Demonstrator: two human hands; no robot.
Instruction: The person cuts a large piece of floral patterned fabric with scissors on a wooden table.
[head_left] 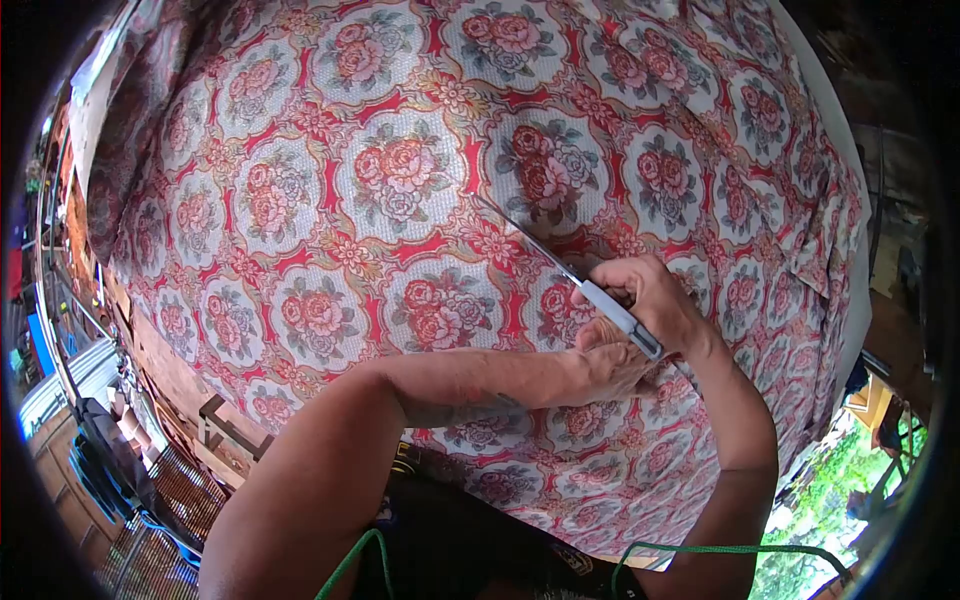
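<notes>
A grey-handled knife (pixel 615 310) with a long thin blade is in my right hand (pixel 655 305), its fingers curled around the handle. The blade points up and to the left, over the fabric. My left hand (pixel 615 370) is just below, close to the butt of the handle, with its fingers bent and partly hidden. I cannot tell what those fingers hold. Under both hands spreads a large piece of floral fabric (pixel 405 170), with pink roses in pale medallions on red. Folds gather along its right side.
The fabric drapes over a broad surface with a pale edge (pixel 840 110) at the right. A wooden ledge (pixel 160 335) runs along the lower left, beside a woven chair seat (pixel 165 545). Green cords (pixel 700 547) hang near my body.
</notes>
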